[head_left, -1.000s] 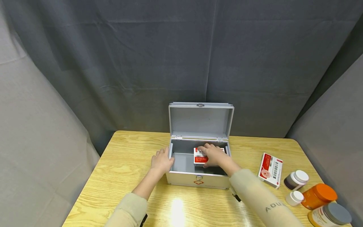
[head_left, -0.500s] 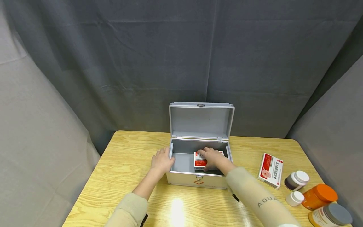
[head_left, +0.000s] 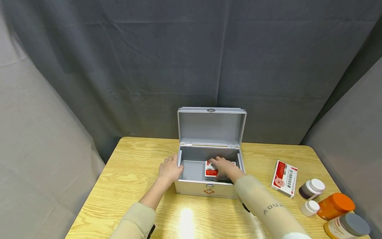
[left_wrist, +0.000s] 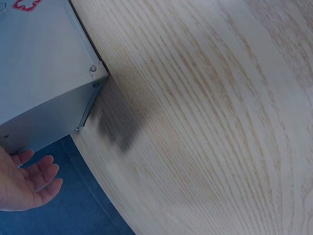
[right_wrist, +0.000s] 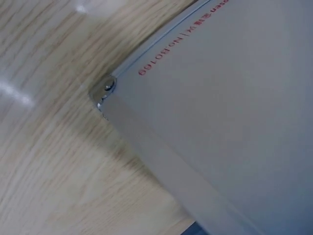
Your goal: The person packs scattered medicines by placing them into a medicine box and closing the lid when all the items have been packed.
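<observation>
An aluminium first-aid case (head_left: 194, 188) stands on the table with its lid up, a red cross emblem on its front. My left hand (head_left: 170, 169) holds the case's left wall at the rim, thumb on the inner side. In the left wrist view, the loosely bent fingers (left_wrist: 41, 176) show outside that wall. Inside the case, toward the front right, my right hand (head_left: 224, 168) grips a red-and-white medicine box (head_left: 211, 170) from above. That hand covers much of the box and hides some fingertips. The right wrist view shows only the case front (right_wrist: 210, 112) and table.
Right of the case lies another red-and-white medicine box (head_left: 285, 179). Beyond it stand a dark bottle with a white cap (head_left: 311, 189), a small white bottle (head_left: 310, 208), an orange jar (head_left: 336, 206) and a grey-lidded jar (head_left: 347, 226). A dark curtain (head_left: 149, 73) hangs behind.
Inside the case, my right hand and the medicine box have moved down and toward the front wall. The right forearm has shifted slightly left. My left hand has stayed on the case's rim.
</observation>
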`<act>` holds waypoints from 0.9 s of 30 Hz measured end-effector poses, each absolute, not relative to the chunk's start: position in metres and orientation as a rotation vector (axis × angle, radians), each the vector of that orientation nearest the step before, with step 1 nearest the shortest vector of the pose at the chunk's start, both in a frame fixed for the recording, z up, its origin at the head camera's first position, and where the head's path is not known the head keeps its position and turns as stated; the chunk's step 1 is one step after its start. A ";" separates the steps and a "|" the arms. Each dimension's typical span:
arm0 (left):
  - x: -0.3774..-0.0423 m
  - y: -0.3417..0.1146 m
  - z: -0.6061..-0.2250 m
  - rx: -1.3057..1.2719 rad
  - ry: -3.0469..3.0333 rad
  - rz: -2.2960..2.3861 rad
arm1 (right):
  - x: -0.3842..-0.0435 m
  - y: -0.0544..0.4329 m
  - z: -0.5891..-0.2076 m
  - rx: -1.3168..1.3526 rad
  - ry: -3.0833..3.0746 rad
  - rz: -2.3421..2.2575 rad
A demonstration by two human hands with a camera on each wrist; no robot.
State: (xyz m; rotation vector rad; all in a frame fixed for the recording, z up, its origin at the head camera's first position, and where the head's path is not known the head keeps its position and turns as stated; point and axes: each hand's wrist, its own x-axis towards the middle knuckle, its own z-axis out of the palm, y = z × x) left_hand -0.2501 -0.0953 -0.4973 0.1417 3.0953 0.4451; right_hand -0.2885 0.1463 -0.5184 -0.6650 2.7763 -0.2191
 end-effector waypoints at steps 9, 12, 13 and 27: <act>-0.251 -0.097 -0.497 0.144 3.083 0.423 | -0.290 0.146 -0.524 -0.682 2.793 -0.230; -0.251 -0.097 -0.498 0.142 3.085 0.428 | -0.298 0.151 -0.539 -0.736 2.810 -0.210; -0.251 -0.097 -0.498 0.143 3.086 0.427 | -0.298 0.151 -0.539 -0.739 2.809 -0.211; -0.251 -0.097 -0.497 0.149 3.081 0.428 | -0.293 0.146 -0.529 -0.736 2.813 -0.149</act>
